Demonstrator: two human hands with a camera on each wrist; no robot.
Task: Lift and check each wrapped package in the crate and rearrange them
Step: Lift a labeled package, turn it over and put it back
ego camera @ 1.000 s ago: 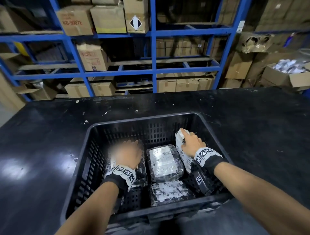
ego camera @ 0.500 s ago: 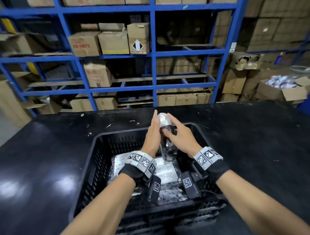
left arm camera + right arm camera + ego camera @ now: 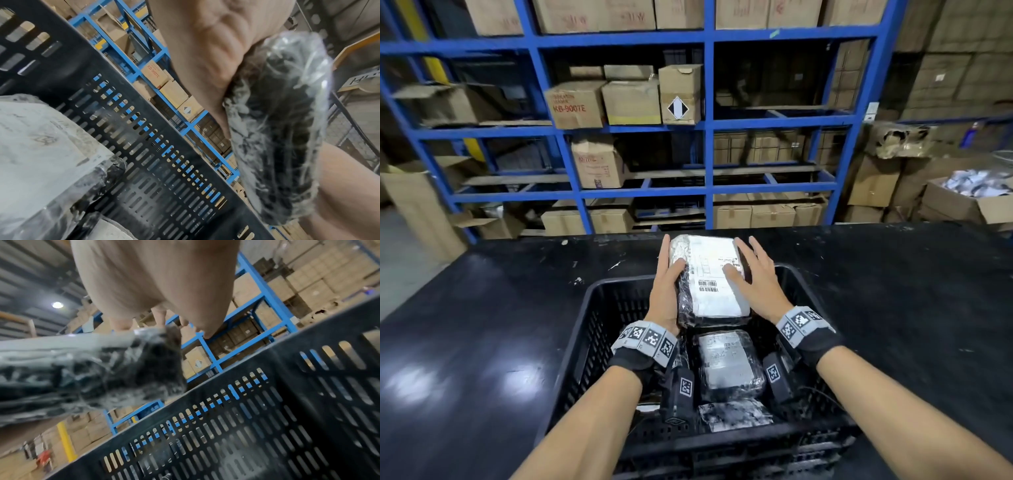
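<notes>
A wrapped package (image 3: 717, 294) in clear film over black, with a white label facing up, is held above the far end of the black slotted crate (image 3: 599, 308). My left hand (image 3: 666, 287) grips its left edge, thumb on top. My right hand (image 3: 755, 281) lies along its right edge with fingers straight and spread, thumb on the label. Two more wrapped packages lie in the crate, one in the middle (image 3: 727, 365) and one near the front wall (image 3: 732, 414). The left wrist view shows the held package (image 3: 277, 121) end-on against my palm.
The crate stands on a black table (image 3: 482, 325) with small white scraps on it. Behind the table rises a blue shelving rack (image 3: 709, 154) loaded with cardboard boxes. An open carton (image 3: 969, 205) of white items sits at the far right.
Both hands left separate packages down in the crate and lifted one together. It stood on edge half a second ago; now it is turned flat, label up.
</notes>
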